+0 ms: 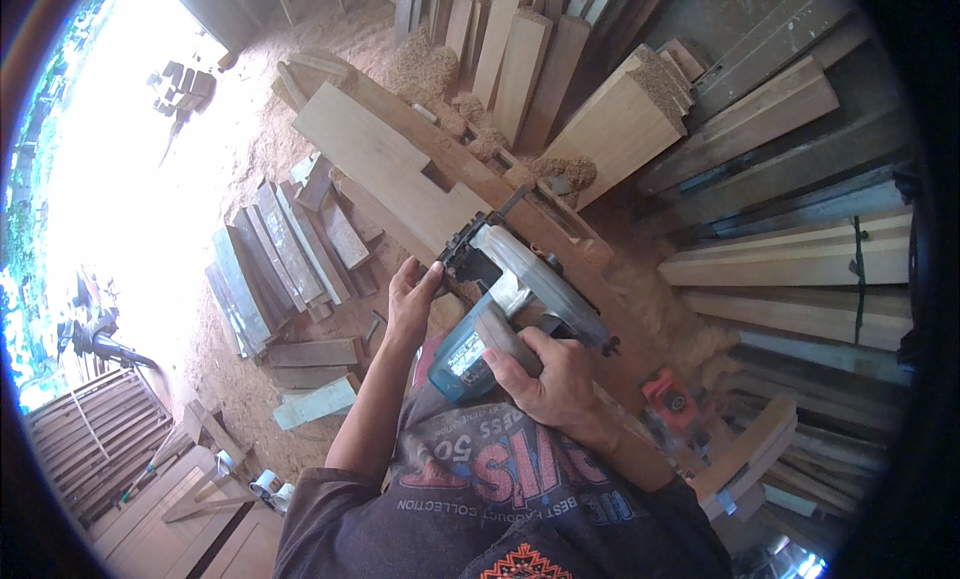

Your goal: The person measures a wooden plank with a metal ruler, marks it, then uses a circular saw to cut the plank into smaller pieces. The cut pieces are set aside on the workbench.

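My right hand (545,379) is wrapped round the handle of a teal and grey circular saw (465,354). The saw's metal base (462,247) lies over the near end of a pale wooden board (370,159), which has a step cut in its right edge. At the left edge of that base, my left hand (410,299) is closed, thumb and fingertips pinching it. The saw's blade is hidden, and its body sits close against my shirt. Beneath the board runs a thicker timber (490,179).
Sawdust heaps (425,69) and upright planks (520,69) stand beyond the board. Long stacked timbers (790,269) fill the right side. Offcuts (275,249) lie on the dusty floor to the left. A red tool (670,399) sits at lower right, near a curved wooden piece (750,454).
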`<state>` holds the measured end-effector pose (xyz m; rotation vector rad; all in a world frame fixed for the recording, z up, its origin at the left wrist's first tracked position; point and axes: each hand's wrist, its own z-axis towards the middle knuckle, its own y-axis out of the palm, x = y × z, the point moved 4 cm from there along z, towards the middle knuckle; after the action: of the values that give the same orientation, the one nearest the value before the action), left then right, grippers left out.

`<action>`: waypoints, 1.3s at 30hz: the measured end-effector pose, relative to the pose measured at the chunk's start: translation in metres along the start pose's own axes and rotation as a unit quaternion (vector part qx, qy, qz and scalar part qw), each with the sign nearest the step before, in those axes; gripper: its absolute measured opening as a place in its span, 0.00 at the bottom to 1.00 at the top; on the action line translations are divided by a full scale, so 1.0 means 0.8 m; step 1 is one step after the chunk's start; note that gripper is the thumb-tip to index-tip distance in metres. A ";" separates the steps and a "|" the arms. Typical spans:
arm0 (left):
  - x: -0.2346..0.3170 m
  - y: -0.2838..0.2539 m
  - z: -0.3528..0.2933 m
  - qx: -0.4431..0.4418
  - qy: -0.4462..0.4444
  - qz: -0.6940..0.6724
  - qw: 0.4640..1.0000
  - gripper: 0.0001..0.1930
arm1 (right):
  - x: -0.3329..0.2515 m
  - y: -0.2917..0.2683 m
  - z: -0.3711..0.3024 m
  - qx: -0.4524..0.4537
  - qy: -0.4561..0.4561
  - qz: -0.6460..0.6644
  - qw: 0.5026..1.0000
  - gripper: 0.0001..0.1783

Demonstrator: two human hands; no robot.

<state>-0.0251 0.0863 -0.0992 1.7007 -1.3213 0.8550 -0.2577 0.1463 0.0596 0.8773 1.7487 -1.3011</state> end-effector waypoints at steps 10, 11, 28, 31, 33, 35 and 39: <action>0.006 0.000 0.000 0.013 -0.009 0.009 1.000 0.15 | -0.003 0.001 0.004 0.009 -0.002 0.015 1.000 0.32; 0.006 0.000 -0.001 0.014 -0.010 0.009 1.000 0.15 | -0.002 0.001 0.003 0.008 -0.002 0.017 1.000 0.32; 0.003 -0.006 0.004 0.001 0.003 0.006 1.000 0.15 | -0.001 0.002 0.004 0.012 -0.008 0.031 0.999 0.32; 0.004 -0.007 0.006 0.004 0.008 0.011 1.000 0.15 | -0.003 0.001 0.005 0.013 -0.015 0.029 0.999 0.32; 0.004 -0.008 0.007 0.002 0.017 0.016 1.000 0.16 | -0.003 0.001 0.005 0.013 -0.015 0.029 0.999 0.32; 0.003 -0.008 0.007 0.003 0.014 0.018 1.000 0.16 | -0.002 0.001 0.005 0.011 -0.013 0.032 0.999 0.32; 0.003 -0.008 0.007 0.001 0.015 0.003 1.000 0.16 | -0.001 0.002 0.006 0.014 -0.026 0.020 0.999 0.32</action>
<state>-0.0183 0.0809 -0.1010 1.6799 -1.3066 0.8829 -0.2553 0.1421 0.0593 0.8814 1.6676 -1.3149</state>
